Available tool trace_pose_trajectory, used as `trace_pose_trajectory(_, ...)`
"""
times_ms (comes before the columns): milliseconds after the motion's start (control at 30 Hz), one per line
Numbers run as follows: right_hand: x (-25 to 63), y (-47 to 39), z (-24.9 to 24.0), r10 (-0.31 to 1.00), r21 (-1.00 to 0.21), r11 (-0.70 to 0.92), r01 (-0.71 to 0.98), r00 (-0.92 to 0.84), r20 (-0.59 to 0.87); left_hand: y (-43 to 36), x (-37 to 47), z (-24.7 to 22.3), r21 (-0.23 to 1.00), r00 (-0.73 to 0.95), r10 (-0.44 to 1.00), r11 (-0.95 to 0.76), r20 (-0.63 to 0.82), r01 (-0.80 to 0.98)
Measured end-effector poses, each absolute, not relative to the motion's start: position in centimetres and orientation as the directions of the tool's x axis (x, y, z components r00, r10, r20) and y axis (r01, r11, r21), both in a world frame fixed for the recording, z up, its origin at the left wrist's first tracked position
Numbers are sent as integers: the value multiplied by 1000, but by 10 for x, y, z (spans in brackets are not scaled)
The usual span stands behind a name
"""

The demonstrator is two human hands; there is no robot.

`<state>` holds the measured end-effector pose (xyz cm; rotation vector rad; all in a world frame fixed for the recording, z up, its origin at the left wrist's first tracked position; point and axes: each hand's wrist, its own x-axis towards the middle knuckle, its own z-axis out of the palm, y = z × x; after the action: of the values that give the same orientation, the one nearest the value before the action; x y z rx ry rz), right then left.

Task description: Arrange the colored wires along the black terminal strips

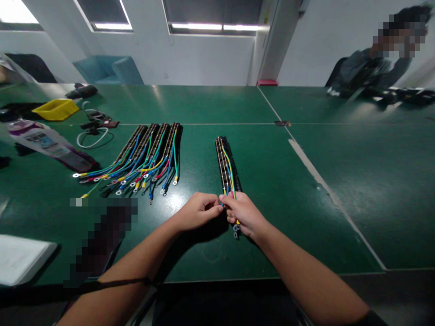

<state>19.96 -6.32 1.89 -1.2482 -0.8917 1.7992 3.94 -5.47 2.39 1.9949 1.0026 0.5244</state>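
My right hand (245, 213) holds wires (232, 177), partly hidden, at the black strip's (223, 160) six o'clock. My left hand's (199, 210) grip I cannot tell.

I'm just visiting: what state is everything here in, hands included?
Right hand: closed around wires.
Left hand: fingers bent, beside the right; grip unclear.
Strip: wired, near end hidden by the hands.
Other strips: lying side by side, wire ends loose and fanned out.
Bottle: capped; standing or lying, unclear.
Bin: open-topped.
White cable: looped on the table.
Blinds: mostly down, light below.
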Motion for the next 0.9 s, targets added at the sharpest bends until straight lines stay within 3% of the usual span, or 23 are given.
trace_pose_trajectory(900, 200, -64, 20, 867, -861, -477, -177, -252, -429, -55, 40, 23, 786, 614, 788, -410, 49, 463)
